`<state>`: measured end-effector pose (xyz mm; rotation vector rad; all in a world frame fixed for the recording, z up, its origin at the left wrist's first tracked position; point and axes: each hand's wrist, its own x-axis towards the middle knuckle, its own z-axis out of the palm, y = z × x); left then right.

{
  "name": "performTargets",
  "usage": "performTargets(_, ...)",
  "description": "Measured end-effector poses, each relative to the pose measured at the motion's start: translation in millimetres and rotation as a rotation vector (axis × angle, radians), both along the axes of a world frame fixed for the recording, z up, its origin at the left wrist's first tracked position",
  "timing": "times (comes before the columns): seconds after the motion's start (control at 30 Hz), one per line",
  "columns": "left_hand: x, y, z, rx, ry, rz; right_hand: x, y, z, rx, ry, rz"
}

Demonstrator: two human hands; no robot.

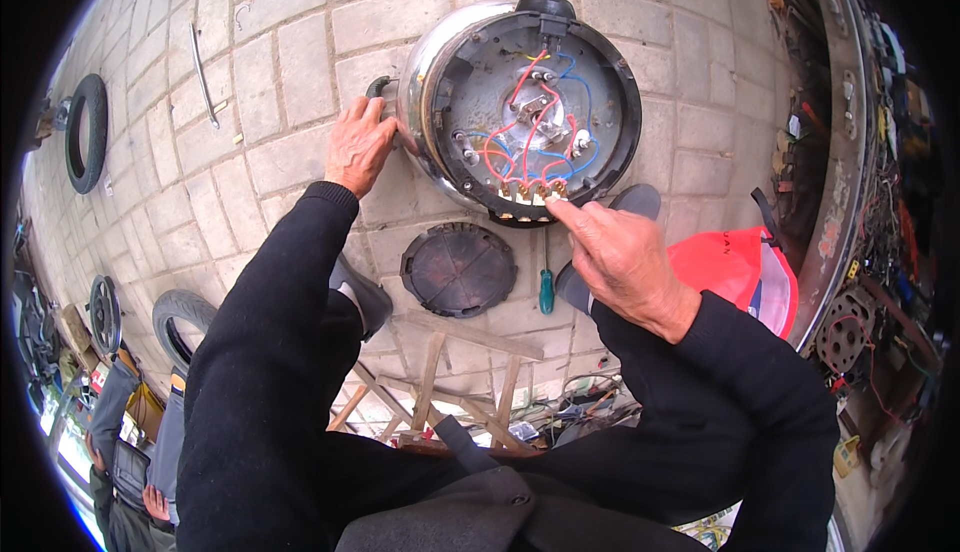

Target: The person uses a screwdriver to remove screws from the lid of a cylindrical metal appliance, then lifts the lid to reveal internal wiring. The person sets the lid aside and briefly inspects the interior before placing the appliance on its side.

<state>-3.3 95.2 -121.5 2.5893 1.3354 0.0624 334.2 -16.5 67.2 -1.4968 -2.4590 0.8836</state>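
A shiny metal pot (425, 87), an electric appliance, lies on the paving with its open round underside (480, 62) facing me. Red and blue wires (525, 142) run inside it to a row of pale switches (530, 195) at the near rim. My left hand (361, 142) is closed by the pot's left side, apparently around its dark side handle (378, 85); the fingertips are partly hidden. With its index finger stretched out, my right hand (630, 257) touches the switches' right end; its other fingers curl, and no tool shows in it.
A round dark cover (459, 270) and a green-handled screwdriver (546, 292) lie between my shoes. Beside my right knee is a red bag (715, 257). Tyres (87, 132) and a metal rod (203, 77) lie left. Another person's hand (155, 502) shows at lower left.
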Motion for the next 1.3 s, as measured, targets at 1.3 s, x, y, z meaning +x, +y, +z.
performTargets(1.3,-19,21,-3,-0.21,-0.144,-0.202,137,60,-149,0.06,-0.166,-0.071)
